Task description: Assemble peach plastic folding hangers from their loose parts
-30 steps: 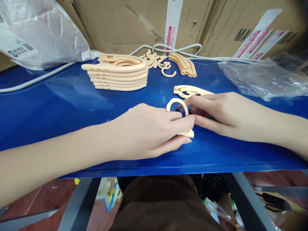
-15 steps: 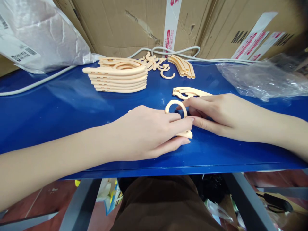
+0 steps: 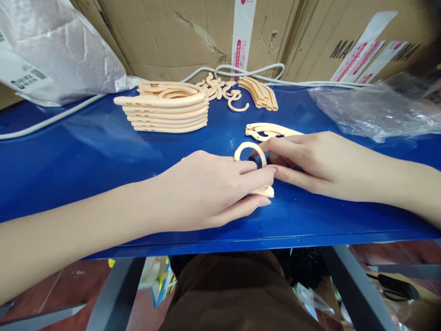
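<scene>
Both my hands meet over a small peach plastic hook piece [image 3: 251,149] near the front of the blue table [image 3: 86,151]. My left hand [image 3: 206,188] lies over its lower part, fingers and thumb pinched round it. From the right, my right hand [image 3: 310,161] grips the curved hook end with its fingertips. Just behind my right hand lies another peach hanger part [image 3: 267,130]. Most of the held piece is hidden under my fingers.
A stack of peach hanger arms [image 3: 165,110] sits mid-left, with loose hooks [image 3: 223,92] and a second small stack [image 3: 260,92] behind. A white cable [image 3: 51,118], a white plastic bag [image 3: 55,50], a clear bag [image 3: 375,110] and cardboard boxes [image 3: 179,32] line the back.
Almost nothing has moved; both hands stay clasped on the hook piece, and the view has shifted slightly.
</scene>
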### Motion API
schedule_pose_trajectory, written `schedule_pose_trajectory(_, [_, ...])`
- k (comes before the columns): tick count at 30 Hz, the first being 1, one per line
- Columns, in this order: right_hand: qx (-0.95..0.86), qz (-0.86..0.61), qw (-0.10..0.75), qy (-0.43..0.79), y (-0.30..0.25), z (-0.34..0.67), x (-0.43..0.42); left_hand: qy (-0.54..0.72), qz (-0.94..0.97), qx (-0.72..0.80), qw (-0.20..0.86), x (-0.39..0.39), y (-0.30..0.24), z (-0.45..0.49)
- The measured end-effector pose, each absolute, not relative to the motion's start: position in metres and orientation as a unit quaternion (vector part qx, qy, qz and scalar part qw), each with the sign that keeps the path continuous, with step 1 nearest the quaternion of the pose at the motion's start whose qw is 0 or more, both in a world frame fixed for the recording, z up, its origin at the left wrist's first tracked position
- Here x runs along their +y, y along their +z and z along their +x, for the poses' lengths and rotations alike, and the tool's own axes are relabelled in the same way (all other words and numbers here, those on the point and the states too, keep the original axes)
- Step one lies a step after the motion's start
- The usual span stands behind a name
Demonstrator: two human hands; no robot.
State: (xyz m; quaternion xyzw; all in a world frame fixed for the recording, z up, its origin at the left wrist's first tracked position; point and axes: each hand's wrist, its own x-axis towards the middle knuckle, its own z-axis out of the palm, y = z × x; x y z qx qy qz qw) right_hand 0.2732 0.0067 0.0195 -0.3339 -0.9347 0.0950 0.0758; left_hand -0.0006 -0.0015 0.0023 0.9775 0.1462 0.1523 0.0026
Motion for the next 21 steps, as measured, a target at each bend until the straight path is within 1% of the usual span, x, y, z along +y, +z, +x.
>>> schedule_pose_trajectory(10, [-0.927,-0.343,0.086,0.127,0.0196,0.2714,0.0071,0.148,0.978,0.149,0.012,-0.0030,0.0053,-0.0005])
schedule_pose_trajectory(21, [-0.926,-0.349,0.075,0.124,0.0220,0.2689,0.0054,0.139,0.980,0.144,0.017,0.0000,0.0023,-0.0037])
